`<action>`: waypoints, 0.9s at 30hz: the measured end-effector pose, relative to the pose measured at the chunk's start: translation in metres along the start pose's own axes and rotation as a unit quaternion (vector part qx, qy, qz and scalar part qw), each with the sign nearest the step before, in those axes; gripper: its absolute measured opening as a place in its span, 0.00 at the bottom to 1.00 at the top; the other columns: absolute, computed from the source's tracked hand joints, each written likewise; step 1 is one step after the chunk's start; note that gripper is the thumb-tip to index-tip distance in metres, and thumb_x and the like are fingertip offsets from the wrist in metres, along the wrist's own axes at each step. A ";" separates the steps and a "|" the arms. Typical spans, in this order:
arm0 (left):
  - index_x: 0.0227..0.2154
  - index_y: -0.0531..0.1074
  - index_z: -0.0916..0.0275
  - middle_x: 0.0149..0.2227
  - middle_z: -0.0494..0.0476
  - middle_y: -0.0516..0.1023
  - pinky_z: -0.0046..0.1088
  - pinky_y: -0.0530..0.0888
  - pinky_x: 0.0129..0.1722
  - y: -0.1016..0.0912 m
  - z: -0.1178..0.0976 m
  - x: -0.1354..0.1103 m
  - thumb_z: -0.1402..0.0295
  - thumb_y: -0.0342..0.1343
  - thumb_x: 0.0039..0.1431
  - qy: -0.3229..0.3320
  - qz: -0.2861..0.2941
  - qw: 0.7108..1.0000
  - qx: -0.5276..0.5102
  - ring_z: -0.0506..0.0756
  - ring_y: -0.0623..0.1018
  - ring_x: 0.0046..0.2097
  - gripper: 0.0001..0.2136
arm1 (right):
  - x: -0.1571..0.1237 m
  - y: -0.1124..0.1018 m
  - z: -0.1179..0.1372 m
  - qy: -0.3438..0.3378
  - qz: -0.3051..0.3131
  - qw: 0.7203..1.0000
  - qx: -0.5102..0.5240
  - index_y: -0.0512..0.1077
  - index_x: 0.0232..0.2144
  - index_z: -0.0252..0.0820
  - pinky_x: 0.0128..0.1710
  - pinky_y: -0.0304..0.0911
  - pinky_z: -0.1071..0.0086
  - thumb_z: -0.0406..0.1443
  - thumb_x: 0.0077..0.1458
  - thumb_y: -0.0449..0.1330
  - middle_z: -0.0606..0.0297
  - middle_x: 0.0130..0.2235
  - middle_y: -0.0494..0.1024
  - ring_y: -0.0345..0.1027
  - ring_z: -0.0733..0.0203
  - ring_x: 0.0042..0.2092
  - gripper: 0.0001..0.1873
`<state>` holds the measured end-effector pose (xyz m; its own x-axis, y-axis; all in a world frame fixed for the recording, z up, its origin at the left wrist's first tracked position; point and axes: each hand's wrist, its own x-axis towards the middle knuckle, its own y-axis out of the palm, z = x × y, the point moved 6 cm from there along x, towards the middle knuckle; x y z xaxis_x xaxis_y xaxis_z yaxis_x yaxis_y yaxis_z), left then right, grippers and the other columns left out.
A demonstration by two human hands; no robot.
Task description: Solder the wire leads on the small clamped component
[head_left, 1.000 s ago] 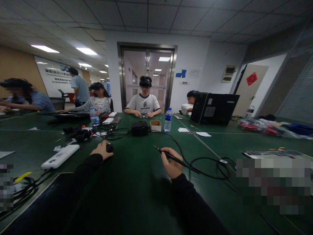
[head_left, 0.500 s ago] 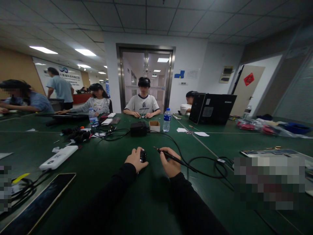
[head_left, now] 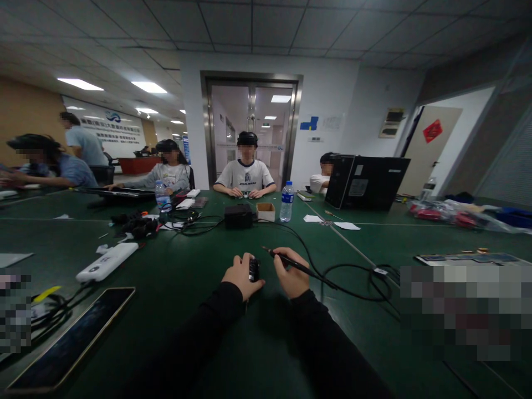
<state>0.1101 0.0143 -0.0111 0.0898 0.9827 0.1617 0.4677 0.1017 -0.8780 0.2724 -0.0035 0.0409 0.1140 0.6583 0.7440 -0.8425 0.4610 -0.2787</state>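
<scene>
My left hand [head_left: 242, 279] grips a small black part [head_left: 254, 269] with shiny ribbed edges, held just over the green table; its kind is too small to tell. In my right hand [head_left: 293, 277] is a black soldering iron [head_left: 295, 262], held like a pen. Its thin metal tip points up and left, a little above and to the right of the black part, apart from it. From the iron's rear end a black cable [head_left: 357, 297] loops off to the right across the table.
A black box [head_left: 239, 216], a small open carton [head_left: 266, 213] and a water bottle [head_left: 286, 201] stand ahead. At left lie a phone [head_left: 75, 341] and a white power strip [head_left: 108, 262]. A computer case [head_left: 369, 183] stands far right. Several people sit around the table [head_left: 199, 354].
My left hand has shifted slightly right with the black part, closer below the iron's tip. My right hand has barely moved. The view has turned a little left. A standing person has moved left.
</scene>
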 end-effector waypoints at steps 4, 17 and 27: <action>0.52 0.60 0.56 0.47 0.63 0.66 0.36 0.70 0.40 0.000 0.000 -0.004 0.50 0.59 0.45 -0.004 -0.007 1.000 -0.008 0.64 0.76 0.42 0.32 | -0.001 0.000 0.003 0.003 0.002 1.000 0.009 0.74 0.30 0.42 0.28 0.66 0.71 0.35 0.52 0.55 0.65 0.28 0.78 0.70 0.62 0.28 0.08; 0.40 0.73 0.61 0.50 0.68 0.75 0.38 0.64 0.52 0.005 0.039 0.068 0.58 0.42 0.62 -0.090 0.026 0.989 -0.112 0.64 0.72 0.54 0.17 | 0.002 0.008 -0.011 0.030 0.029 0.998 0.037 0.75 0.31 0.42 0.31 0.67 0.69 0.37 0.53 0.55 0.64 0.31 0.79 0.71 0.60 0.30 0.09; 0.38 0.73 0.58 0.36 0.53 0.79 0.28 0.70 0.43 0.024 0.052 0.074 0.67 0.50 0.56 -0.066 -0.013 0.954 -0.293 0.55 0.77 0.40 0.09 | -0.001 0.014 -0.006 0.026 0.052 0.997 0.060 0.75 0.31 0.42 0.33 0.68 0.68 0.36 0.52 0.56 0.63 0.31 0.79 0.73 0.59 0.32 0.08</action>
<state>0.0826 0.0980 -0.0439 -0.0221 0.9958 0.0889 0.8829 0.0612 -0.4656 0.2635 0.0060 0.0328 0.0484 0.7305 0.6812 -0.9079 0.3165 -0.2749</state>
